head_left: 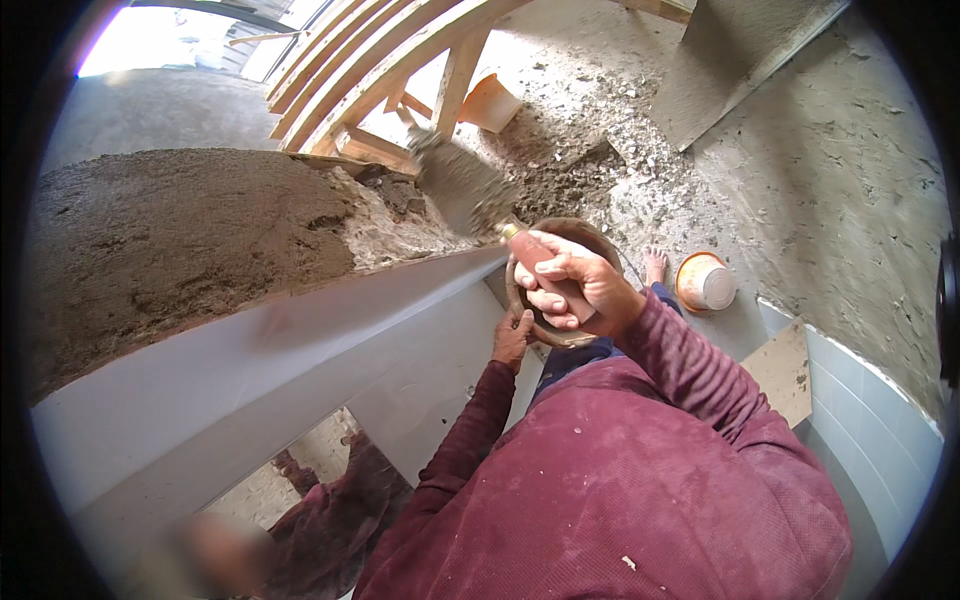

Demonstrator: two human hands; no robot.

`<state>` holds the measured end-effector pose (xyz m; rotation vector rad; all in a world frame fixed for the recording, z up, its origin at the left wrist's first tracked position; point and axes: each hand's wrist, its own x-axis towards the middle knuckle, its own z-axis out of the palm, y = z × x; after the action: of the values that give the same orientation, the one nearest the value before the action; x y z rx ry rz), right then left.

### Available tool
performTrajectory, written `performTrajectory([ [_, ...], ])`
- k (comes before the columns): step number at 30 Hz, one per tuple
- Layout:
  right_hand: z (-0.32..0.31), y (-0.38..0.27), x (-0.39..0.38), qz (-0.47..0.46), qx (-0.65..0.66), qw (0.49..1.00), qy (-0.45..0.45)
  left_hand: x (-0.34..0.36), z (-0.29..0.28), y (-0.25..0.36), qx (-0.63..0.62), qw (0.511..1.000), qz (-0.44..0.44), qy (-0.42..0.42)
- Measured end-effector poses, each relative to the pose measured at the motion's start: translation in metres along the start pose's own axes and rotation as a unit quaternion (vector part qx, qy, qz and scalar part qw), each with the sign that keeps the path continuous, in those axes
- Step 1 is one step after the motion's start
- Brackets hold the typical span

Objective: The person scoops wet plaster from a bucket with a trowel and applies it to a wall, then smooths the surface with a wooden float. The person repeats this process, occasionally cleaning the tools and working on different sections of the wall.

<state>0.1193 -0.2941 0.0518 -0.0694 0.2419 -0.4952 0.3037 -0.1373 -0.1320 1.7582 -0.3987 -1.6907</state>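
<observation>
My right hand (590, 285) is wrapped round the reddish handle of a trowel (465, 190). Its blade is coated in grey mortar and points up and left, beside the rough ledge. My left hand (512, 338) grips the rim of a round, mortar-stained bowl (575, 228) in front of my body. The trowel handle and right hand hide much of the bowl, so its contents are hard to make out. Wet brown mortar (190, 215) covers the ledge on the left, above a smooth white tiled face (330, 310).
Curved wooden slats (390, 60) rise beyond the ledge. An orange bucket (490, 103) lies near rubble (575, 175); another orange-rimmed bucket (705, 282) is by my bare foot (655, 262). A board (735, 65) leans far right. A reflective panel (340, 480) stands lower left.
</observation>
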Motion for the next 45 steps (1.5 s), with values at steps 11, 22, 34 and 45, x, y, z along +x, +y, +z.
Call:
performTrajectory([
  [11, 0.022, 0.084, 0.070, -0.228, -0.564, 0.773, 0.177, 0.026, -0.035, -0.062, 0.204, 0.974, 0.086, 0.048],
  [22, -0.023, 0.047, 0.117, -0.146, -0.851, 0.504, 0.031, -0.008, -0.004, -0.026, -0.005, 1.000, 0.021, 0.010],
  [34, -0.041, 0.066, 0.065, -0.135, -0.480, 0.861, 0.102, 0.030, -0.017, -0.045, 0.251, 0.932, 0.261, -0.002],
  [45, 0.021, -0.001, 0.014, -0.156, -0.128, 0.969, 0.146, 0.012, 0.001, 0.010, 0.042, 0.999, 0.013, -0.023],
])
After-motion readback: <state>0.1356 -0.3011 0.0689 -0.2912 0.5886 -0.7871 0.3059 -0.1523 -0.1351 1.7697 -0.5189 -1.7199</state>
